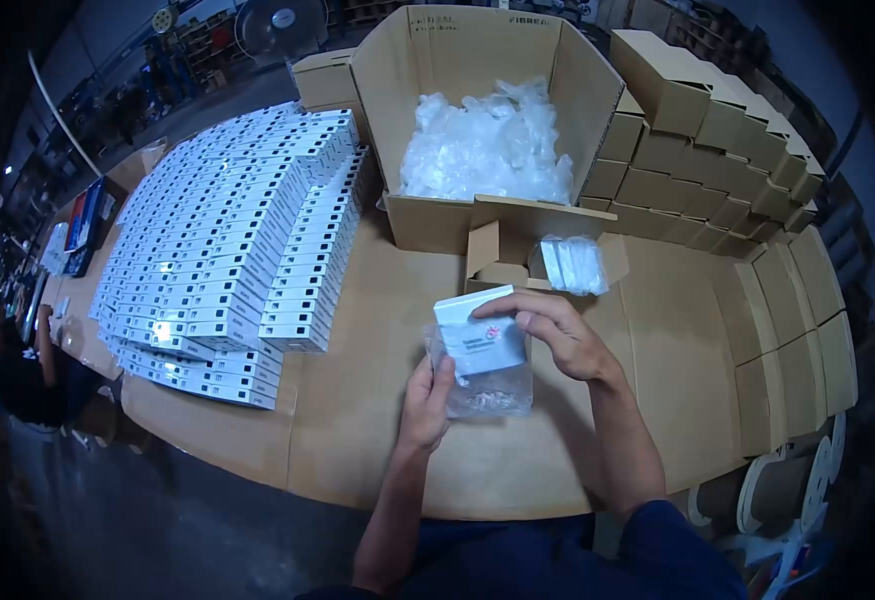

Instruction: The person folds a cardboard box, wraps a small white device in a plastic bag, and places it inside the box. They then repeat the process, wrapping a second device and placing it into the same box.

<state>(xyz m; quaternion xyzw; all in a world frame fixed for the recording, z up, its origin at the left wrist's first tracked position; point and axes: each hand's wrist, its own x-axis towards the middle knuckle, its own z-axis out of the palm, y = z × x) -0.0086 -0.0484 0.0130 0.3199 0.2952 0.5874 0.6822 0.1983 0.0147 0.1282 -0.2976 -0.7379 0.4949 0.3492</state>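
A clear plastic bag (493, 398) is held near its left edge by my left hand (426, 405), thumb in front. A white printed leaflet (480, 340) with a small red logo sits partly inside the bag, its upper part sticking out. My right hand (566, 338) is closed at the leaflet's upper right corner, index finger across its front. Just beyond the hands stands a small open brown carton (483, 250), with a bundle of clear-wrapped white packets (573, 266) at its right side.
A large open cardboard box (438, 222) full of clear plastic bags (488, 145) stands at the back. Rows of white boxes (218, 240) are stacked on the left. Brown cartons (708, 160) line the table's right side. Another person (28, 370) sits at far left.
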